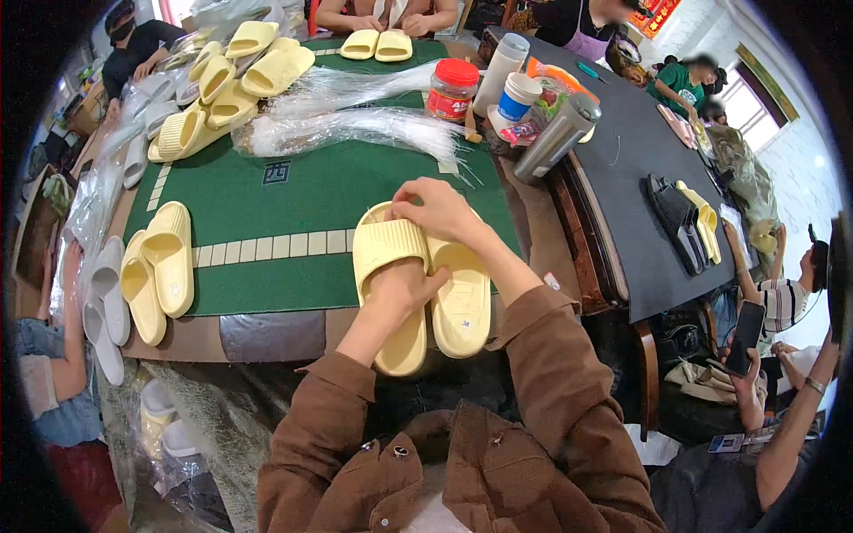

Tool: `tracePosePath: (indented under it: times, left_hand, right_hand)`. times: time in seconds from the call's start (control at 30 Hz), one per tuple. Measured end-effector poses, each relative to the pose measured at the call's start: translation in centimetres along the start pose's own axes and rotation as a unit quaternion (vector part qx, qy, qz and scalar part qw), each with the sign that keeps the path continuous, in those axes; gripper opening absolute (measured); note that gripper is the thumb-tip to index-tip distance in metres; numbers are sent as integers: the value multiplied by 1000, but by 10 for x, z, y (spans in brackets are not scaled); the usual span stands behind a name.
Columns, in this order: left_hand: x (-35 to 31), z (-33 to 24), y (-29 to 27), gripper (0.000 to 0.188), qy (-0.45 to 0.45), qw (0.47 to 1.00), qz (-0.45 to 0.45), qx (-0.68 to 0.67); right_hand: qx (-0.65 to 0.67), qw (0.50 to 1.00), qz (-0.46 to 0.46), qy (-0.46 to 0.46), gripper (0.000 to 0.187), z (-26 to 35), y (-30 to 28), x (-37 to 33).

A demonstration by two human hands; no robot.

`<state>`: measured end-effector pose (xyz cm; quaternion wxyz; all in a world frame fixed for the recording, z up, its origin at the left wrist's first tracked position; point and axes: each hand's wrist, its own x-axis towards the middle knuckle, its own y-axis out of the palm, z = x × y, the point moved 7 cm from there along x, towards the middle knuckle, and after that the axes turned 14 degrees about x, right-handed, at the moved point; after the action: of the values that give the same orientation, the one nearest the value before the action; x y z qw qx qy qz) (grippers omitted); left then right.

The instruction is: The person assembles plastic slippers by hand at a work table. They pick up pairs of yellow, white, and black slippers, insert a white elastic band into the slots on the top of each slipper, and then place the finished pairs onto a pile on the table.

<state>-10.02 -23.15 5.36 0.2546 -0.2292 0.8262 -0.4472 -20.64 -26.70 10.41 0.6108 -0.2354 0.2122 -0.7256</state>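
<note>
A pair of pale yellow slide slippers lies at the table's near edge, soles down and side by side. My left hand [400, 284] reaches under the ribbed strap of the left slipper [391, 238]. Its fingers are hidden inside, and the thumb extends toward the right slipper [462, 311]. Over the toe end of the left slipper, my right hand [437, 209] has its fingertips pinched together. Whatever is between those fingertips is too small to make out. Bundles of thin white plastic strands [355, 133] in clear wrap lie farther off on the green mat [311, 191].
More yellow slippers [164, 258] stand at the left, beside grey slippers [107, 302]. A pile of yellow slippers [231, 98] sits at the far left. A red-lidded jar [453, 89], a white-and-blue cup [515, 98] and a steel flask [558, 138] stand far right. People sit around the tables.
</note>
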Motion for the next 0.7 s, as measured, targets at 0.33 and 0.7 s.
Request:
tracePosePath:
  times: [0.33, 0.7]
  left_hand:
    - [-7, 2, -4, 73, -7, 999, 32, -33]
    - [6, 5, 1, 85, -19, 999, -16, -28]
  right_hand:
    - [126, 991, -21, -46, 21, -4, 1, 5]
    - [144, 986, -80, -22, 21, -3, -11, -6]
